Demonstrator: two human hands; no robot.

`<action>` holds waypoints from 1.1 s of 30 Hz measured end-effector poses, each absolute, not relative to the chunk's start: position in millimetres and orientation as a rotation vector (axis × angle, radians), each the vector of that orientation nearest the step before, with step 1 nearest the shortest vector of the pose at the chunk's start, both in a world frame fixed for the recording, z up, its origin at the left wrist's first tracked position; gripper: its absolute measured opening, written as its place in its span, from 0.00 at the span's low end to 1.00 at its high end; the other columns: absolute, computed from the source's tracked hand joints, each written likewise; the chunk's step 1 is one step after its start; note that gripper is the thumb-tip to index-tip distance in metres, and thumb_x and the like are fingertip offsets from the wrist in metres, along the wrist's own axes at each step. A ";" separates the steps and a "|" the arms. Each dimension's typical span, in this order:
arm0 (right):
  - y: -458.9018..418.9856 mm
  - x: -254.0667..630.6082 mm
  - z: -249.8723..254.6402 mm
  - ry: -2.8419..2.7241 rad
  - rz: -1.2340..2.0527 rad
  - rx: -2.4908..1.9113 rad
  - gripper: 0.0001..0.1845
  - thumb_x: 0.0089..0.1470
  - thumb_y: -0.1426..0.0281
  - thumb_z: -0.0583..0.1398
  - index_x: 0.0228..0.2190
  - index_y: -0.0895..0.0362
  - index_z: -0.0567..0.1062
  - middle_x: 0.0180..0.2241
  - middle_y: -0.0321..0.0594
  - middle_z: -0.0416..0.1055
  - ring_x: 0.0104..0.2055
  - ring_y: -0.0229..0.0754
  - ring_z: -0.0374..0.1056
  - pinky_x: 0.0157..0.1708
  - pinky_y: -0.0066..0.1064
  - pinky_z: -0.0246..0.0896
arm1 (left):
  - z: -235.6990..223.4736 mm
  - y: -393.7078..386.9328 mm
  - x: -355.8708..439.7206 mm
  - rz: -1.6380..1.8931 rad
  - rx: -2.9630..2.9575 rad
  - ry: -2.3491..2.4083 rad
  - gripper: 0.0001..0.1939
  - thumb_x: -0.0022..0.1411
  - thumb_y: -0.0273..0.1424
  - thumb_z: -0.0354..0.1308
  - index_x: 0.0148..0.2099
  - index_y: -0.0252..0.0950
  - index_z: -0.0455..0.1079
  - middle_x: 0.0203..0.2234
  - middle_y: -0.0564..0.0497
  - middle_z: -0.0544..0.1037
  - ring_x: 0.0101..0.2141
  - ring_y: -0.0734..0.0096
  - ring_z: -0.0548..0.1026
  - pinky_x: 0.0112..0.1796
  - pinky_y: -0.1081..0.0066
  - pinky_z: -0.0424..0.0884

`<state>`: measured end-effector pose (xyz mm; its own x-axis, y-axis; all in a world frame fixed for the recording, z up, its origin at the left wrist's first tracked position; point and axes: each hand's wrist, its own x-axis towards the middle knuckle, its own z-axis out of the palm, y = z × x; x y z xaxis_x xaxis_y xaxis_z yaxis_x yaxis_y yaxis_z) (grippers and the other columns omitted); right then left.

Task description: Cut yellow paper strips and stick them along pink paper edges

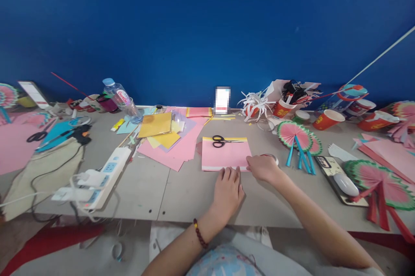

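Observation:
A sheet of pink paper (223,155) lies flat before me, with a yellow band along its far edge and a white strip (210,168) along its near edge. Black-handled scissors (219,141) rest shut across the upper part of the sheet. My left hand (229,191) lies palm down, its fingers extended onto the near edge of the paper. At the sheet's lower right corner is my right hand (265,168), fingers curled together; what they pinch, if anything, is hidden. Partly behind that hand a roll of tape (275,158) shows.
Left are stacked coloured papers (171,157), a power strip (112,172) with plugs and a tilted plastic bottle (121,96). A blurred phone (222,100) stands at the wall. Right are paper fans (295,135), red paper cups (327,119) and a white mouse (346,184).

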<state>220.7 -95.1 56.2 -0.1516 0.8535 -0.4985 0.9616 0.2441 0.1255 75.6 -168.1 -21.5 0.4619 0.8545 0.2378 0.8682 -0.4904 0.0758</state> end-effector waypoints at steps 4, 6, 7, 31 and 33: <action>-92.0 220.1 56.1 2.053 -0.329 1.633 0.15 0.59 0.69 0.54 0.44 0.61 0.74 0.43 0.55 0.75 0.46 0.52 0.72 0.37 0.36 0.60 | -20.7 -168.4 74.3 -0.371 -2.638 -1.541 0.27 0.64 0.32 0.46 0.63 0.26 0.57 0.50 0.41 0.71 0.51 0.57 0.65 0.54 0.58 0.62; -89.5 218.3 58.4 2.041 -0.339 1.616 0.14 0.58 0.69 0.55 0.43 0.59 0.75 0.44 0.54 0.75 0.47 0.52 0.72 0.38 0.36 0.60 | -20.6 -168.5 74.0 -0.381 -2.633 -1.532 0.27 0.64 0.32 0.46 0.63 0.27 0.58 0.50 0.41 0.71 0.51 0.58 0.65 0.54 0.58 0.62; -88.5 217.2 59.5 2.033 -0.343 1.608 0.13 0.58 0.69 0.55 0.43 0.59 0.75 0.44 0.54 0.75 0.47 0.51 0.72 0.38 0.36 0.60 | -20.7 -168.5 73.9 -0.386 -2.629 -1.528 0.26 0.64 0.32 0.47 0.63 0.27 0.58 0.50 0.41 0.71 0.51 0.58 0.65 0.54 0.58 0.62; -97.7 254.3 54.7 2.174 -0.605 1.748 0.10 0.56 0.71 0.54 0.38 0.56 0.74 0.39 0.44 0.76 0.40 0.44 0.71 0.31 0.28 0.52 | -21.4 -169.1 88.8 -0.381 -2.666 -1.504 0.29 0.64 0.34 0.48 0.63 0.25 0.57 0.51 0.38 0.70 0.53 0.55 0.64 0.52 0.59 0.64; -100.6 259.9 53.1 2.238 -0.638 1.755 0.12 0.55 0.75 0.51 0.37 0.56 0.73 0.37 0.43 0.76 0.38 0.42 0.70 0.31 0.28 0.50 | -20.4 -168.4 88.3 -0.383 -2.670 -1.505 0.28 0.64 0.34 0.48 0.63 0.25 0.58 0.51 0.39 0.70 0.53 0.56 0.64 0.52 0.59 0.64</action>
<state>259.9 -100.6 53.1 -0.2589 0.8634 -0.4330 0.9619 0.1898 -0.1967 88.3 -168.4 -20.4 0.4952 0.8351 0.2397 0.8482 -0.5244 0.0749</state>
